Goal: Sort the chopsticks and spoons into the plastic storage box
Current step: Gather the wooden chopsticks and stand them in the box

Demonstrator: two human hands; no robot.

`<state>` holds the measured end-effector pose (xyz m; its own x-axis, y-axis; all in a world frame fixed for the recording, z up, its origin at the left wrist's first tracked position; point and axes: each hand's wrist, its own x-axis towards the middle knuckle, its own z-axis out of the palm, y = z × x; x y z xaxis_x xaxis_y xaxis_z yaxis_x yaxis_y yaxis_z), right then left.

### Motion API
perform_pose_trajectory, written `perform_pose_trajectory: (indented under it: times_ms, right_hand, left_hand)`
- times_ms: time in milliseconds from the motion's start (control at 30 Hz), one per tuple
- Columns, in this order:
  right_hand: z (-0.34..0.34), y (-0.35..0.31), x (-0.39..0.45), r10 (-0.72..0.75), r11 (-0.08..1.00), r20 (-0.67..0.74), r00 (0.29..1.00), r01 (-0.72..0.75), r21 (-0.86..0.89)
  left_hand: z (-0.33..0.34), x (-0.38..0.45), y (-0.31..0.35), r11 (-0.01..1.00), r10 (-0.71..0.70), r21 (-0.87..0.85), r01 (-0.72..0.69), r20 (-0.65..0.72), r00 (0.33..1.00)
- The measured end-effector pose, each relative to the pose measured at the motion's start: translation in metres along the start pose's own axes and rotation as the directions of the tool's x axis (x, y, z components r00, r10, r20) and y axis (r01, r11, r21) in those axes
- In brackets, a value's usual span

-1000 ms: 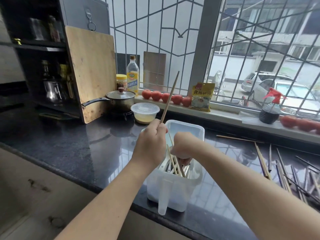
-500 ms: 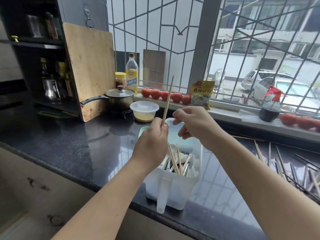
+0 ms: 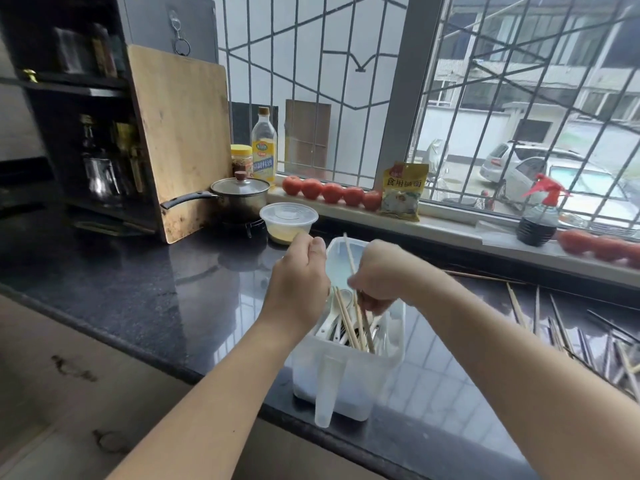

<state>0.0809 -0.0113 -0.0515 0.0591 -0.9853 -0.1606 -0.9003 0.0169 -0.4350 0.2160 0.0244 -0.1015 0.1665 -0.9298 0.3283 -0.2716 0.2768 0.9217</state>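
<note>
A translucent white plastic storage box (image 3: 349,382) stands near the front edge of the black counter. White spoons (image 3: 329,323) and several wooden chopsticks (image 3: 348,323) stand in its near compartment. My right hand (image 3: 381,275) is over the box and pinches one wooden chopstick (image 3: 349,252), which points up and slightly left with its lower end among the others. My left hand (image 3: 299,282) hovers at the box's left rim with fingers curled and nothing in them. Several loose chopsticks (image 3: 557,327) lie on the counter to the right.
A lidded plastic bowl (image 3: 288,220) and a pot (image 3: 239,195) stand behind the box, with a cutting board (image 3: 180,133) leaning on a dark shelf. Tomatoes (image 3: 330,192), a yellow packet (image 3: 401,190) and a spray bottle (image 3: 540,216) line the window sill.
The upright chopstick passed from my left hand to my right hand, which came down with it into the box. My left hand let go and stays beside the box.
</note>
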Motion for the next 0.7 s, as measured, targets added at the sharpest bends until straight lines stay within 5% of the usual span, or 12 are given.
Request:
perform_pose_trajectory:
  times_ms: [100, 333, 533, 700]
  right_hand:
    - [0.031, -0.010, 0.010, 0.090, 0.970, 0.208, 0.974, -0.038, -0.242]
    - [0.053, -0.001, 0.036, 0.194, 0.959, 0.364, 0.911, -0.098, -0.267]
    - [0.044, 0.005, 0.037, 0.026, 0.907, 0.069, 0.997, 0.005, -0.421]
    - [0.055, 0.008, 0.042, 0.192, 0.933, 0.262, 0.946, -0.093, -0.347]
  left_hand:
    - [0.001, 0.000, 0.000, 1.000, -0.003, 0.012, 0.003, -0.008, 1.000]
    - [0.002, 0.000, 0.000, 0.999, 0.014, 0.050, -0.014, -0.002, 1.000]
    - [0.001, 0.000, 0.001, 0.998, 0.028, 0.063, -0.029, 0.020, 0.999]
    - [0.001, -0.002, 0.002, 0.996, 0.030, 0.080, -0.032, 0.021, 0.999]
